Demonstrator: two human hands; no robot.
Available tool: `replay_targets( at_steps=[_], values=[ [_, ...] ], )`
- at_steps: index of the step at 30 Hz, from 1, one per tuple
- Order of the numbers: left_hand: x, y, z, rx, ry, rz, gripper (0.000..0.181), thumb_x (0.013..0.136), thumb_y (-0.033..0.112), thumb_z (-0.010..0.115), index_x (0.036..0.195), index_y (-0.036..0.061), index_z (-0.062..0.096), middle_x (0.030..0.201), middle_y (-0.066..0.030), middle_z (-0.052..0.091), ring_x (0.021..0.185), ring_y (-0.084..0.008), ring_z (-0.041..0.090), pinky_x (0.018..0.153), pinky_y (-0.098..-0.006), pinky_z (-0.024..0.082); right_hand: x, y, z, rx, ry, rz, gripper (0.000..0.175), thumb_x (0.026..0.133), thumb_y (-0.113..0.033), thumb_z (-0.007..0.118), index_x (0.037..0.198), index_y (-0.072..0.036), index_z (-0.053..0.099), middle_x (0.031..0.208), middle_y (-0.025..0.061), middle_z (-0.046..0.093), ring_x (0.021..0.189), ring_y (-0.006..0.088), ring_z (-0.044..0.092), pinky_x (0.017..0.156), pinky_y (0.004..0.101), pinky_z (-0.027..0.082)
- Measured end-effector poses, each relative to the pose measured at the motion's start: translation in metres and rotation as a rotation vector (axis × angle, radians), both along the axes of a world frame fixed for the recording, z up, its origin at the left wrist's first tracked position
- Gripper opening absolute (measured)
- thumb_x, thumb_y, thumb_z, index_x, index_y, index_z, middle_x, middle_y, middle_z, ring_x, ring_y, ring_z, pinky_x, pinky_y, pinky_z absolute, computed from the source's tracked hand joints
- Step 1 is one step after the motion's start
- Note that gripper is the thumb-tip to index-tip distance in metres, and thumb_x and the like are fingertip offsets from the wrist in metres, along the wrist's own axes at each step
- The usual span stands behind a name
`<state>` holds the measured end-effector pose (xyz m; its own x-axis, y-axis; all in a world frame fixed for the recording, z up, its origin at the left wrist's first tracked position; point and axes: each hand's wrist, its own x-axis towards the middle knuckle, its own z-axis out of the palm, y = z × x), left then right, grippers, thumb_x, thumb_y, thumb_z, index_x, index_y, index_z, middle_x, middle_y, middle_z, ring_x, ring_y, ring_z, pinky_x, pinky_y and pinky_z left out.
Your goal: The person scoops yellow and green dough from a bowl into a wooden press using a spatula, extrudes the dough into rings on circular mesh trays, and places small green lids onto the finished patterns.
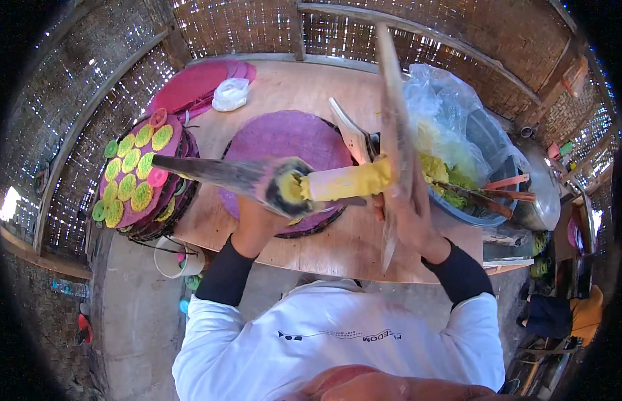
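Observation:
My left hand (258,220) holds the lower part of a wooden hand press (215,175), a long dark handle with a round hollow that has yellow dough (291,186) in it. In my right hand (413,220) is the press's other part, an upright wooden bar (396,110) blurred by motion. A pale cylindrical plunger (341,183) juts from that bar toward the hollow, with yellow dough stuck along it. The plunger's tip is at the hollow's mouth. Beneath both parts lies a stack of round purple mats (291,135) on the wooden table.
At left, stacked mats (150,195) carry several yellow-green strand rounds (130,160). Pink mats (195,82) and a white plastic bag (230,94) lie behind. A plastic-draped basin (466,215) holds yellow and green dough and sticks. A white bucket (170,258) stands below; a person (566,313) is far right.

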<state>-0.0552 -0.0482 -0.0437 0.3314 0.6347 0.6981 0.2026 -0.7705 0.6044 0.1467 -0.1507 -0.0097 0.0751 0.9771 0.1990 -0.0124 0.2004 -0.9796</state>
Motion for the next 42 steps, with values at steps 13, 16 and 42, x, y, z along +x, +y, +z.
replay_targets(
  at_steps=[13, 16, 42],
  values=[
    [0.000, -0.045, -0.040, -0.112, 0.431, -0.101, 0.050, 0.054, 0.038, 0.072, 0.094, 0.0121, 0.059, 0.077, -0.0128, 0.060, 0.067, -0.0319, 0.058, 0.057, -0.0384, 0.046, -0.028, -0.019, -0.047, 0.236, -0.557, 0.151, 0.083, 0.072, -0.021, 0.062, 0.132, 0.006, 0.012, 0.130, 0.0244, 0.028, 0.123, 0.0338, 0.027, 0.102, 0.0392, 0.022],
    [0.002, -0.037, -0.058, -0.252, 0.334, -0.198, 0.042, 0.055, 0.031, 0.072, 0.088, 0.0083, 0.061, 0.069, -0.0137, 0.059, 0.067, -0.0315, 0.058, 0.055, -0.0395, 0.045, -0.025, -0.031, -0.070, 0.080, -0.350, 0.085, 0.083, 0.072, -0.022, 0.064, 0.133, 0.004, 0.014, 0.129, 0.0210, 0.032, 0.120, 0.0319, 0.033, 0.099, 0.0390, 0.027],
    [-0.045, -0.040, -0.105, 0.183, 1.043, 0.174, 0.027, 0.070, 0.019, 0.051, 0.096, 0.0151, 0.059, 0.103, -0.0011, 0.049, 0.101, -0.0217, 0.042, 0.081, -0.0399, 0.032, 0.040, -0.031, -0.106, -0.223, 0.459, 0.030, 0.062, 0.077, -0.038, 0.058, 0.122, 0.000, 0.037, 0.100, 0.0121, 0.056, 0.081, 0.0182, 0.057, 0.067, 0.0295, 0.046]
  ],
)
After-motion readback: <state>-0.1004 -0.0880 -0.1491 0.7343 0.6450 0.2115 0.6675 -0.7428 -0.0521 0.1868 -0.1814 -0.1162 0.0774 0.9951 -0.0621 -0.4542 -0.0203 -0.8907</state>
